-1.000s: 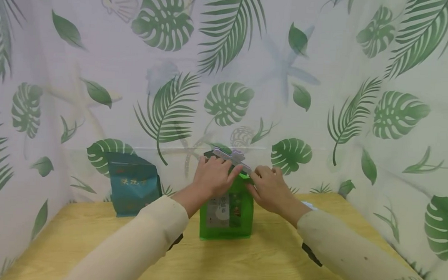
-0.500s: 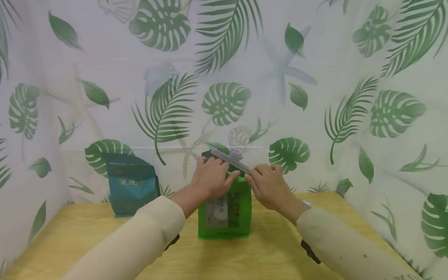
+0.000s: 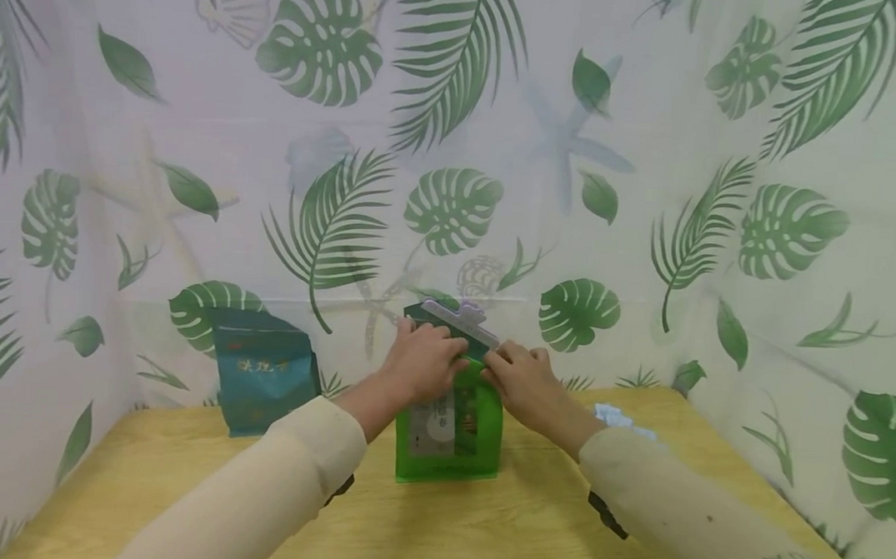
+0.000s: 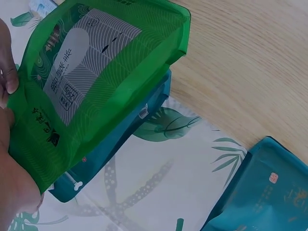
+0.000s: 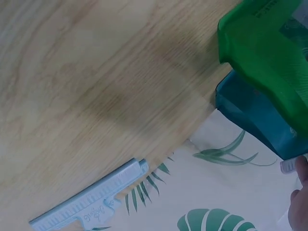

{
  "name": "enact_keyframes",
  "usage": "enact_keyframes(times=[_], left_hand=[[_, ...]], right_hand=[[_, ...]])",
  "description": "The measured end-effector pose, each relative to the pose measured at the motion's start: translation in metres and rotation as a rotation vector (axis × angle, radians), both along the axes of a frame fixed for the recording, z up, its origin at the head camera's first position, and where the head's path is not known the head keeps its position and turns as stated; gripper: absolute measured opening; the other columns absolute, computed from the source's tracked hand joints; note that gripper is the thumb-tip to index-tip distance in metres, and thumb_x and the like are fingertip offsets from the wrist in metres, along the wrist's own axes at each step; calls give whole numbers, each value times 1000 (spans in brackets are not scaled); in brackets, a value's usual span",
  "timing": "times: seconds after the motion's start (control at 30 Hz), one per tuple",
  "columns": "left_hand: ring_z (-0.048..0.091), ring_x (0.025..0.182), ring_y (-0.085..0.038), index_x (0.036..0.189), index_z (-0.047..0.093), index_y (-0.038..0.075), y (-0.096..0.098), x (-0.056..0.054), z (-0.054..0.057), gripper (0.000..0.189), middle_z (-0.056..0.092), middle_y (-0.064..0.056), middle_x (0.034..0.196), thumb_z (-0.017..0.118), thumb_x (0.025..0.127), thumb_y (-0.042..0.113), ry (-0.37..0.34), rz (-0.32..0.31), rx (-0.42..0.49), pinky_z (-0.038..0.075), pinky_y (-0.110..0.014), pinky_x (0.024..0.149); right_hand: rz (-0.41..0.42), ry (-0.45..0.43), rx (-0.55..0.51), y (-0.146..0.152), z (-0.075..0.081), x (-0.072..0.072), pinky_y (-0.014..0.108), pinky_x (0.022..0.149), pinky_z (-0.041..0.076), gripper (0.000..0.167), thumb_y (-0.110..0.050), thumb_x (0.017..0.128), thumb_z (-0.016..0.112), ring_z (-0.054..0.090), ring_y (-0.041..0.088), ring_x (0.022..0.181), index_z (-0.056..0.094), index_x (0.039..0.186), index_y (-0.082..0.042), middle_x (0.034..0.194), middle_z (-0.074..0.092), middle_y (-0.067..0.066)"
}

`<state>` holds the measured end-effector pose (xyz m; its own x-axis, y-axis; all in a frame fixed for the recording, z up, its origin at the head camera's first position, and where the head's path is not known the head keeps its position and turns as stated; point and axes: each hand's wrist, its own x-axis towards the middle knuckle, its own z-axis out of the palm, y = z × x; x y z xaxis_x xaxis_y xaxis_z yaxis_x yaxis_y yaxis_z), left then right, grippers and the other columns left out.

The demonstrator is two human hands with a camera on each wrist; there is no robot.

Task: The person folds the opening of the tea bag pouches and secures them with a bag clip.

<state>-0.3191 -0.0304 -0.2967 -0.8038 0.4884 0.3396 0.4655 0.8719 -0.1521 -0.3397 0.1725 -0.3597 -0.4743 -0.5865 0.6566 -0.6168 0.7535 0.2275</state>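
A bright green pouch (image 3: 447,467) with a printed label stands upright in the middle of the table. My left hand (image 3: 422,358) grips its top edge from the left, fingers curled over it. From the right, my right hand (image 3: 526,383) pinches the other end of that edge. Close behind the green pouch is a teal pouch (image 4: 159,94), mostly hidden by it. A lavender sealing clip (image 3: 461,322) lies slanted across the teal pouch's top, above my fingers. In the right wrist view, one end of this clip (image 5: 288,166) shows beside my right fingertips.
Another teal pouch (image 3: 263,380) with gold lettering stands at the back left of the wooden table (image 3: 482,531). A pale blue sealing clip (image 5: 91,199) lies at the back right, partly behind my right forearm in the head view. A leaf-patterned cloth (image 3: 454,130) hangs behind.
Both hands have come down slightly from beside the lavender clip onto the green pouch's top edge. More of the clip and of the pale blue clip now shows.
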Motion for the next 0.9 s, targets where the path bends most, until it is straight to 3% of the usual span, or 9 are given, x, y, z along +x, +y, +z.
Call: enact_keyframes(times=[0.23,0.37,0.53,0.73,0.9], left_hand=[[58,85,-20,112,69,26,-4,-1,-3,23,62,3,92,53,103,40,33,-27,39,40,-47,86],[53,79,-19,111,70,26,-5,-3,-5,22,62,3,91,54,103,38,36,-66,65,34,-42,80],[49,77,-18,112,70,26,-5,-4,-6,22,62,3,90,54,102,38,40,-88,76,31,-41,79],[48,76,-18,111,70,25,-6,-2,-7,22,61,3,89,55,102,38,55,-94,78,31,-41,78],[45,73,-18,108,70,25,-4,0,-8,21,58,3,85,55,102,38,78,-106,73,26,-40,76]], right_hand=[[-95,-154,27,14,11,3,51,82,43,18,-29,104,53,59,24,95,60,103,-13,100,61,4],[-152,-188,47,41,14,-2,54,84,41,21,-31,105,51,59,26,99,60,104,-12,102,62,5],[-288,-249,84,82,15,-8,57,83,40,26,-32,104,52,59,30,101,63,110,-9,109,63,11],[-455,-390,177,123,0,-7,56,78,41,27,-29,101,58,57,31,90,63,111,-5,101,61,12],[-487,-412,208,150,-24,-4,60,75,46,27,-28,95,66,61,36,90,64,102,-2,97,63,15]])
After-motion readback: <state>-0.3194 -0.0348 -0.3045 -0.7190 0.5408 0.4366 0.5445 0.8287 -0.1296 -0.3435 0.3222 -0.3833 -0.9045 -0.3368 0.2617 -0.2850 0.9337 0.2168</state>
